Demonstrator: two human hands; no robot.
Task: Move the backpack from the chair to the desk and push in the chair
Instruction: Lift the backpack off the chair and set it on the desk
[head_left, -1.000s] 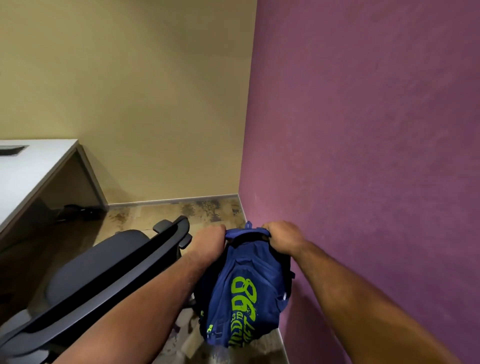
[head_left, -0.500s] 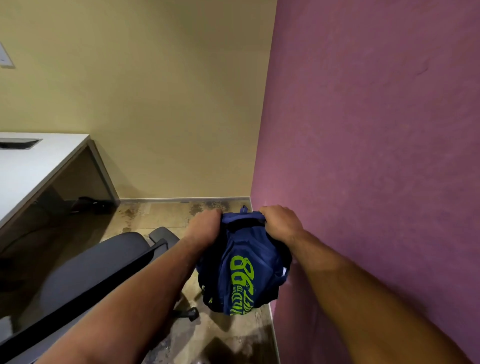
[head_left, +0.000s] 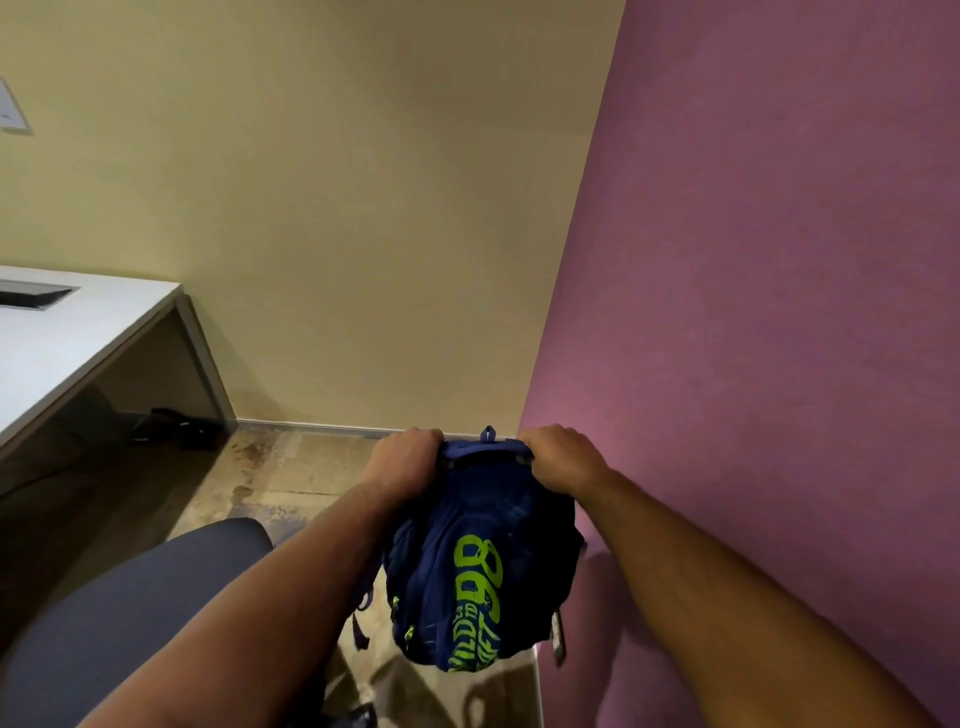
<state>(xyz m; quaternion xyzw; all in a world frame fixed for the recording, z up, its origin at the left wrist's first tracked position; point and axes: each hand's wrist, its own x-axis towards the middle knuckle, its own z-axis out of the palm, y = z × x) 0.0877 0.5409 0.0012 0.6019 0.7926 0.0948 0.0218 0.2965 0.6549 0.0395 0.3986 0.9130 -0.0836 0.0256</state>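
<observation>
Your left hand (head_left: 402, 460) and your right hand (head_left: 558, 457) are both curled tight around the top edge of the navy backpack (head_left: 483, 566), one fist at each upper corner, with the small carry loop poking up between them. The bag hangs free below your knuckles at lower centre of the frame, its lime-green lettering facing you, straps and a tag dangling under it, and nothing beneath it but the patterned floor (head_left: 291, 478) (so the lift off the seat looks done). To the lower left, partly behind your left forearm, sits the dark office chair (head_left: 156, 597), its seat bare and the bag clear of it on the right. The purple wall (head_left: 753, 312) runs just beside the bag and your right arm, close enough that the bag throws a shadow on it. The white desk (head_left: 78, 343) lies well apart at the left edge of the frame, with a cable cutout showing in its top. By my reading you are about a third of the way through: the carry across to the desk, the set-down, and pushing the chair in all remain.
</observation>
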